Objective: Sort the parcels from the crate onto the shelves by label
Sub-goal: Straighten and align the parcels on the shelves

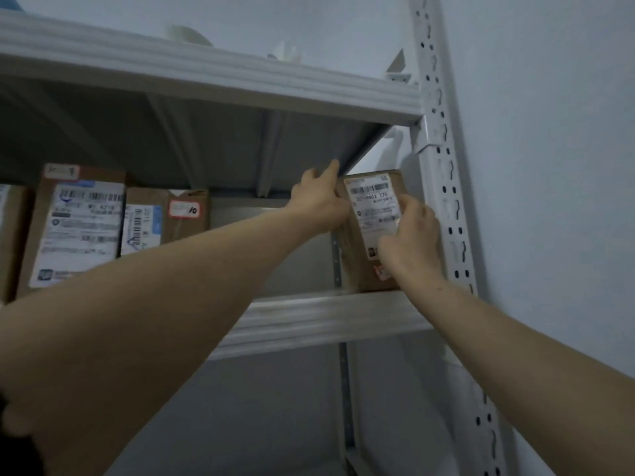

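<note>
As the parcel (359,266) stands upright at the shelf (326,310) end, label outward for reading, fingers of left hand (319,202) and right hand (412,238) clasp its sides, seemingly steadying it

A brown cardboard parcel (352,259) stands upright at the right end of the white metal shelf (326,317), close to its front edge, with its white barcoded shipping label facing outward. The left hand (319,204) grips its upper left edge. The right hand (410,238) holds its front, covering part of the label. Well apart, toward the shelf's left end, a tall labelled parcel (79,231) stands upright just beside a shorter parcel (171,218) bearing a red-bordered sticker.
</note>
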Demonstrator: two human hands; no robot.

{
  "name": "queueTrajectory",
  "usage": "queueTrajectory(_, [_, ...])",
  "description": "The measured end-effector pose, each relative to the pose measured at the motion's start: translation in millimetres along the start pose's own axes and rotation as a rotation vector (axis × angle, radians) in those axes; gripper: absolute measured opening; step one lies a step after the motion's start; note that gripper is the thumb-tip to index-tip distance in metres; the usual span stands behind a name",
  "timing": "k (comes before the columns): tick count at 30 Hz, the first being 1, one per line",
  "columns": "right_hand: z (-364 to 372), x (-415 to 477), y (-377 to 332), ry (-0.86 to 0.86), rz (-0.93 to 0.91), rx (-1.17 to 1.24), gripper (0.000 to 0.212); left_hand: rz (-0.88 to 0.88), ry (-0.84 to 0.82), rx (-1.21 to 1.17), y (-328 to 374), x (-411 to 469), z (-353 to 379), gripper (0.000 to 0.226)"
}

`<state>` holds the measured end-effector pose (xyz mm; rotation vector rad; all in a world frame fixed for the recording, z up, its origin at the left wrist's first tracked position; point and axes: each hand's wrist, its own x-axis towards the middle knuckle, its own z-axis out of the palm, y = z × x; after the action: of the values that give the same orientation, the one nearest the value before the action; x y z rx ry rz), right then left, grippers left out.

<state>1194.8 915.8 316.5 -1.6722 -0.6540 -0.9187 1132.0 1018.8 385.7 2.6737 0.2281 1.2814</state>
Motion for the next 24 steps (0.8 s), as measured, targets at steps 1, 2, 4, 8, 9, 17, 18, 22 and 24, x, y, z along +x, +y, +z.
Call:
queueTrajectory(1, [0.2,0.3,4.1,-0.018,-0.001,-0.019,0.064,0.017,-0.005,-0.018,5.5,3.8,7.9,0.073])
queueTrajectory(2, [0.6,1.0,7.0,-0.044,0.011,-0.034,0.066,0.041,-0.009,-0.008,10.8,7.9,13.5,0.074])
queueTrajectory(4, [1.5,2.6,9.9,-0.102,0.065,-0.07,0.07,0.072,-0.012,0.047,17.8,16.5,20.4,0.077])
queueTrajectory(8, [3.9,8.6,14.5,-0.185,0.202,-0.069,0.071,0.055,-0.019,0.118,24.0,18.8,14.6,0.075])
queueTrajectory(9, [5.7,9.9,14.4,-0.188,0.218,-0.044,0.069,0.058,-0.017,0.143,23.7,16.6,10.1,0.072])
queueTrajectory(17, [46.5,-2.0,-17.4,-0.446,0.236,0.279,0.034,0.005,-0.045,0.34,-23.1,5.4,-51.3,0.029])
queueTrajectory(18, [52.1,-3.8,-22.4,-0.496,0.218,0.291,0.032,-0.016,-0.06,0.338,-30.0,3.4,-57.1,0.036])
queueTrajectory(22, [66.2,-11.7,-43.2,-0.589,0.11,0.211,0.046,-0.081,-0.08,0.324,-49.4,-6.3,-73.5,0.066])
queueTrajectory(24, [69.7,-11.9,-52.0,-0.629,0.084,0.162,0.051,-0.092,-0.091,0.366,-57.5,-8.3,-78.0,0.072])
